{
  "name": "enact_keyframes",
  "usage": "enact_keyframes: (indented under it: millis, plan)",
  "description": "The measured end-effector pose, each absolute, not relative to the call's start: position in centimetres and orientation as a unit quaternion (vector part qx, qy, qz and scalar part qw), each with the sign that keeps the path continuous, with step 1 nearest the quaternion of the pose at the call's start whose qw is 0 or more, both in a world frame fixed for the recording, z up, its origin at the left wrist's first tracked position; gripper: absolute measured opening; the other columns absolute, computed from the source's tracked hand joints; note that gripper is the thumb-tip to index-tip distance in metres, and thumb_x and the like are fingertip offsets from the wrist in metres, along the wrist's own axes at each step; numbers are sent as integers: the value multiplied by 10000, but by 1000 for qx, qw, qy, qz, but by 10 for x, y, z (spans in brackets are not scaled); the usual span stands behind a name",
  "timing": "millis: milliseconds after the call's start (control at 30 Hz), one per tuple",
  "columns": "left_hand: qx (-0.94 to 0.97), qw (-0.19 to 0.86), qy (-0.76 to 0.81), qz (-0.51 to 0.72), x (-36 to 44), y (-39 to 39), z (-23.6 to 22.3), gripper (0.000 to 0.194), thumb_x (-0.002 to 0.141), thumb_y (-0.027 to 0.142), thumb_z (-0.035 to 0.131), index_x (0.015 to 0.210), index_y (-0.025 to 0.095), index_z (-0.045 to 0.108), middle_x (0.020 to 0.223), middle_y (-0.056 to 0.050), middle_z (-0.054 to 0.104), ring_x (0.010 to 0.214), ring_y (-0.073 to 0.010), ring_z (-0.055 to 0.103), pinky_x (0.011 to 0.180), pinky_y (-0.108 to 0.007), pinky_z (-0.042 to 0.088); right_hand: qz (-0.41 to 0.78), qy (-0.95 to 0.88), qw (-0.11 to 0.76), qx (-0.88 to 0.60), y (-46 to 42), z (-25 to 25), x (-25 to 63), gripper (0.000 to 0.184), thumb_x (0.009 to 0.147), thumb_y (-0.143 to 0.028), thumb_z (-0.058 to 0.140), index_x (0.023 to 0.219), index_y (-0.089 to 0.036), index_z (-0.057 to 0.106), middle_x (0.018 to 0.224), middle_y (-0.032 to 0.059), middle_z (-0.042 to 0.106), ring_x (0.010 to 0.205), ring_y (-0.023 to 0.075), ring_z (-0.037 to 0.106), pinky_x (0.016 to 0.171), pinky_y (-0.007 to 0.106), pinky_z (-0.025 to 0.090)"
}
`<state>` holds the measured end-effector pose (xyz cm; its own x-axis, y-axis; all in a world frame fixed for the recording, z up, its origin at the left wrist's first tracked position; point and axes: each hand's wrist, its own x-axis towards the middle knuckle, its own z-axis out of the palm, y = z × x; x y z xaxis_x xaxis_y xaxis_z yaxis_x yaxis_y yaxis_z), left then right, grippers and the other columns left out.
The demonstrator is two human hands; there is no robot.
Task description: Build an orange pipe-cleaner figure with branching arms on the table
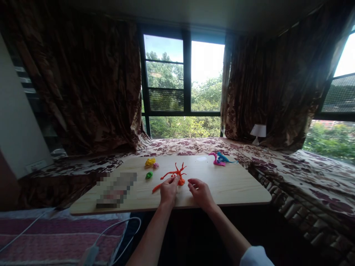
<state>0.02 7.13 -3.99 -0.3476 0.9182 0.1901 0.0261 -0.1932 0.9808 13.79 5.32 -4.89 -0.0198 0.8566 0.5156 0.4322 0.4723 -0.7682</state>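
Note:
An orange clay figure with thin branches (175,173) lies near the middle of a light wooden board (235,184). My left hand (168,190) rests on the board with its fingertips pinched on the figure's lower part. Just right of it, my right hand (200,192) sits with fingers curled, close to the figure but apart from it; whether it holds anything is hidden. A yellow clay lump (150,161), a small pink bit (155,165) and a green lump (149,175) lie to the left.
Pink and blue clay figures (220,159) stand at the board's far right. A blurred patch (116,190) covers something on the left. White cables (111,229) trail at the lower left. A small white lamp (258,133) stands on the patterned ledge by the window.

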Motion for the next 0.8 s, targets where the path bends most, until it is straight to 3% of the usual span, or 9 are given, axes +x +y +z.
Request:
enact_keyframes:
  millis: [133,500,800]
  plan:
    - [451,380,508,628,-3,71,-40,484,581,528,610,831,117,669,410,55,449,359,-62,368,369,-191,289,235,-689,502,-467,63,-45,114,232,767,-304,531,945,-199,637,841,28,674,668,140,616,652,247,476]
    - [488,414,461,615,-7,61,-41,495,570,555,603,797,120,673,527,10,550,422,-67,434,406,-194,362,228,-684,532,-445,67,-50,104,200,795,-287,490,845,-194,660,781,20,679,704,141,610,688,246,459]
    - [475,393,501,608,-7,65,-41,451,588,503,607,807,114,668,437,40,486,387,-71,401,397,-199,348,241,-660,548,-453,64,-50,110,224,776,-268,467,885,-191,647,795,24,674,663,132,611,642,236,471]
